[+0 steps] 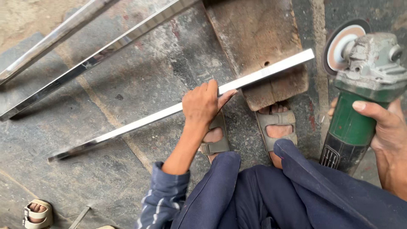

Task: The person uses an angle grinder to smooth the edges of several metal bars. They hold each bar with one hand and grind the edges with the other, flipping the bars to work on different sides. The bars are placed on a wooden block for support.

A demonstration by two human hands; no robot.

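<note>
Two hands busy | right hand [388, 127] wrapped tight round the green angle grinder [358, 97], disc up, off to the right of the bar's end | left hand [202, 104] clamped over the square steel bar [178, 109] mid-length | bar runs lower-left to upper-right, far end resting across the wooden block [258, 38] on the concrete floor [127, 76]

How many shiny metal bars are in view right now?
3. One bar lies across the wooden block under the left hand; two more lie upper left, running out of frame.
</note>
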